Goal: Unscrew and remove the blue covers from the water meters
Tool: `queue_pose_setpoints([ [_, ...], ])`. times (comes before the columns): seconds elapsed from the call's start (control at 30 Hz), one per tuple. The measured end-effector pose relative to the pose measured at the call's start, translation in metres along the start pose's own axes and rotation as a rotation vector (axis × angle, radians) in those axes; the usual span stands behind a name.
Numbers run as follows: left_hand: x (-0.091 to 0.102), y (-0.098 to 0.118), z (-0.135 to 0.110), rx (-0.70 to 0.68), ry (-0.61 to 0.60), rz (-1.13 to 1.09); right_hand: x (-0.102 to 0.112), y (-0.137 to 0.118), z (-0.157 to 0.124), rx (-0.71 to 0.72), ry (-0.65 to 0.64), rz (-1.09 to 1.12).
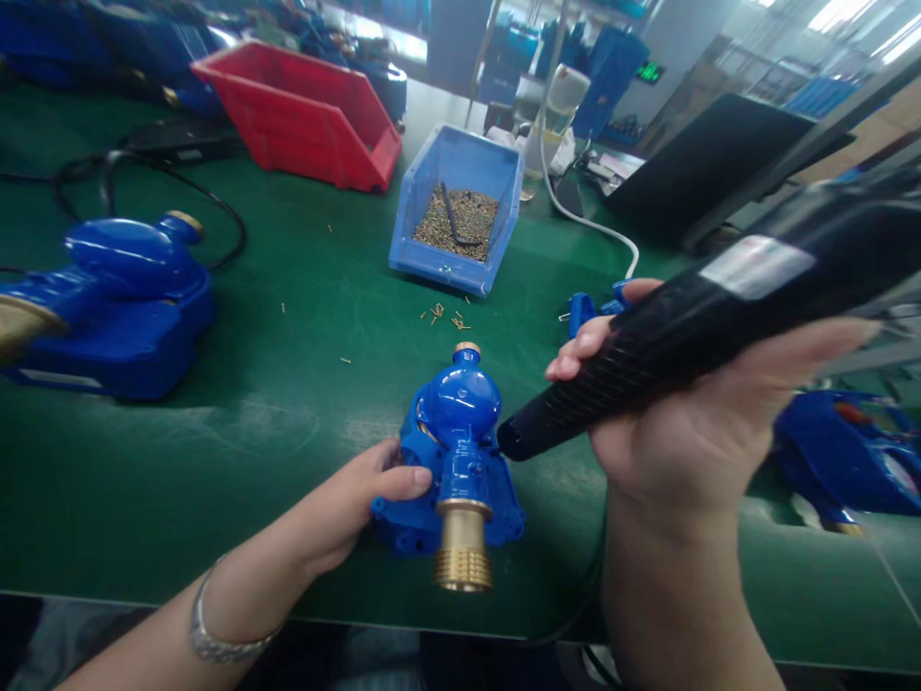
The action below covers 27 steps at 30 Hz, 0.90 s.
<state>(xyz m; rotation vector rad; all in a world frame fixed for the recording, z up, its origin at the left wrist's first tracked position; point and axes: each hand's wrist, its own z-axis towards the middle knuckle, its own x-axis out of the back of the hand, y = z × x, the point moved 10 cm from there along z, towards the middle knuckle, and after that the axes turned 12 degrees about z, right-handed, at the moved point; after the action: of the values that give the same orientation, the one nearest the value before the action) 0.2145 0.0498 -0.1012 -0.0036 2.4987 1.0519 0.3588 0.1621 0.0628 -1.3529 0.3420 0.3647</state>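
A blue water meter body (464,408) with a threaded brass end lies near the front of the green table. My left hand (389,480) grips its left side, thumb on top and fingers hidden behind the blue casing. My right hand (669,422) is wrapped round a black electric screwdriver (648,336), held slanting down to the left. The screwdriver's nose is at the meter's right side; its bit is hidden, so I cannot tell whether it touches a screw. Several small brass screws (437,313) lie on the table beyond the meter.
A light-blue bin (407,254) holds many small screws and a black hex key (453,216). Behind it stands a red bin (295,144). Another blue meter (129,297) sits at left, and one (849,451) at right. Small blue parts (581,312) lie behind my right hand.
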Motion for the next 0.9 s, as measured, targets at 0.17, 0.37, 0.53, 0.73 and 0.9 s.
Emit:
queue_pose_setpoints([
  [0.17,-0.006,0.005,-0.001,-0.018,-0.021,-0.033,0.005,0.019,-0.012,0.005,0.025,-0.094],
  [0.37,-0.006,0.006,-0.001,-0.023,-0.003,-0.091,0.004,0.025,-0.012,0.034,0.027,-0.069],
  [0.53,-0.002,0.000,0.000,0.007,0.030,-0.075,0.007,0.027,-0.014,0.024,0.019,-0.055],
  [0.73,0.002,-0.005,0.004,-0.012,0.055,-0.060,0.015,0.024,-0.017,0.040,0.073,-0.068],
  [0.9,-0.002,-0.001,0.003,-0.015,0.034,-0.039,0.018,0.029,-0.017,0.054,0.088,-0.044],
])
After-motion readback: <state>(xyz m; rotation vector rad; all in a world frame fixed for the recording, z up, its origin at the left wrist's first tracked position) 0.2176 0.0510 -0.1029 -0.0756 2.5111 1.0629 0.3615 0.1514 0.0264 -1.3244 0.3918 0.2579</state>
